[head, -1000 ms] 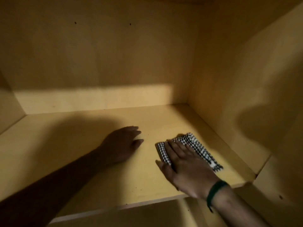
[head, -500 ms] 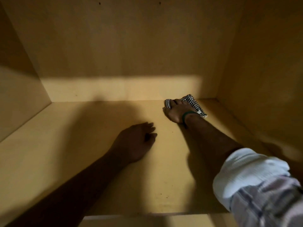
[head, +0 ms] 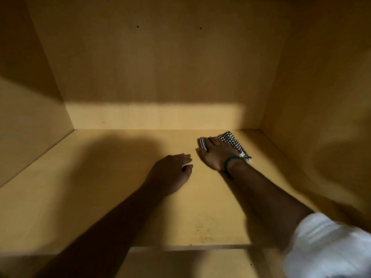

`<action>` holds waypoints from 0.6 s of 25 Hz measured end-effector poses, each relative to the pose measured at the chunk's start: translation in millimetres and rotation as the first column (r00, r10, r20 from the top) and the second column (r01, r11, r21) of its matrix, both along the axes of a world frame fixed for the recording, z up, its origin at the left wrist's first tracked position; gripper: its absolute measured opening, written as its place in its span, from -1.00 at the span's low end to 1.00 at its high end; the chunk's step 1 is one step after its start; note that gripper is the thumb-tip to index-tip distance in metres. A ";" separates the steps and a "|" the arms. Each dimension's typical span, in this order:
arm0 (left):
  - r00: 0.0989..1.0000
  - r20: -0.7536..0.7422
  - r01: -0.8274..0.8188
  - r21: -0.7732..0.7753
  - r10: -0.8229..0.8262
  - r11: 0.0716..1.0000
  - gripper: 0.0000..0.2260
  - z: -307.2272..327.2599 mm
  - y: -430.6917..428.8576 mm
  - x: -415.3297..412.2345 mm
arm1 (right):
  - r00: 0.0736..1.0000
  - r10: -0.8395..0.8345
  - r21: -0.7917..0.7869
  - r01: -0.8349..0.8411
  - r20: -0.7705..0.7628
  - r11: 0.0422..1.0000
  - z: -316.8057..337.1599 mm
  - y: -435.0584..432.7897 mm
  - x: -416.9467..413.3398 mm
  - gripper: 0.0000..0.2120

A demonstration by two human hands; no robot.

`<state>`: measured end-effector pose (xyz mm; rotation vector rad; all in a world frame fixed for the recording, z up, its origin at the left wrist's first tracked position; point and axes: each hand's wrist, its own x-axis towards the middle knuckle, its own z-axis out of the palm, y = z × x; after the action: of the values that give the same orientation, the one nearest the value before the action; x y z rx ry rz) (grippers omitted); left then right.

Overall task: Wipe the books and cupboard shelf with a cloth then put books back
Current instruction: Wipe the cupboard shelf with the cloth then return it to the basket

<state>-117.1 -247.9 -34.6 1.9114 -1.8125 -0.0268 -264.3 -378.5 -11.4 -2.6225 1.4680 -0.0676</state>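
I look into a yellow wooden cupboard. My right hand (head: pixel 216 155) lies flat on a folded black-and-white checked cloth (head: pixel 233 142), pressing it onto the cupboard shelf (head: pixel 84 193) near the back right corner. A green band circles that wrist. My left hand (head: pixel 170 173) rests palm down on the shelf just left of it, fingers loosely curled, holding nothing. No books are in view.
The back wall (head: pixel 160 67), left wall (head: pixel 26 117) and right wall (head: pixel 321 97) enclose the shelf. Small dark specks (head: pixel 202 227) lie near the shelf's front edge (head: pixel 190 247). A lower shelf shows below the edge.
My right hand slid the cloth from the front right of the shelf toward the back, then drew it slightly forward. My left hand stayed roughly in place.
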 end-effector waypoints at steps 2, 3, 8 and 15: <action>1.000 -0.016 -0.005 -0.053 0.005 0.999 -0.68 5.6 5.2 -3.6 | 0.999 0.049 -0.015 -0.049 0.012 0.999 -1.3 63.3 -17.1 -0.30; 1.000 -0.011 -0.001 -0.092 0.000 0.996 -0.69 9.1 9.4 -5.3 | 0.997 0.072 -0.032 -0.072 0.015 0.997 -0.2 96.8 -27.2 -0.30; 0.976 -0.203 0.012 -0.292 -0.074 0.956 -0.67 33.1 50.2 -22.8 | 0.887 -0.020 0.321 -0.146 0.462 0.936 21.5 194.6 -53.3 -0.43; 0.987 0.116 -0.129 0.192 0.108 0.973 -0.32 20.7 111.8 -104.0 | 0.244 -0.516 0.565 -0.222 0.821 0.795 48.0 130.7 -42.1 -0.71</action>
<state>-221.1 -136.1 -13.9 2.1967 -1.8176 -0.0708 -306.3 -247.8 36.6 -1.2712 0.9430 -0.9311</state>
